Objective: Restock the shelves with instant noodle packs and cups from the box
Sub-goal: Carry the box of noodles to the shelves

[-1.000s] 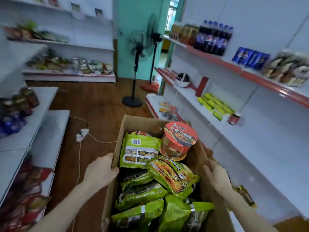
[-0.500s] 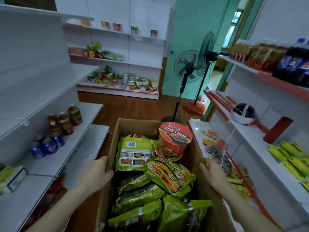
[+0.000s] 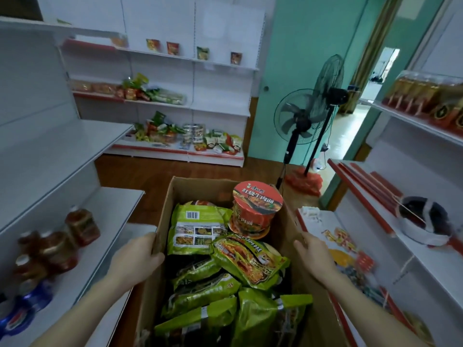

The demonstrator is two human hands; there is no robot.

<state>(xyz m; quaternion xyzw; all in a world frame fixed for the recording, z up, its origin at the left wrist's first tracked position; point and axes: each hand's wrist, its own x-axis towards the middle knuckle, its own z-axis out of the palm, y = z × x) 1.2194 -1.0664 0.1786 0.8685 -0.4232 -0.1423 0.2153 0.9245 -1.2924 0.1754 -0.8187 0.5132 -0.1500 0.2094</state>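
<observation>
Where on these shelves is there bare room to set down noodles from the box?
The middle left shelf is bare all along. The lower left shelf is free beyond the jars, crowded with jars and cans nearer you. The right shelf has room on the near side of the bowl. The back bottom shelf is packed.

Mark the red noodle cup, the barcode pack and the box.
red noodle cup (image 3: 258,197): head view, middle of its lid.
barcode pack (image 3: 198,229): head view, its printed back face.
box (image 3: 200,190): head view, bare far inner wall.
</observation>
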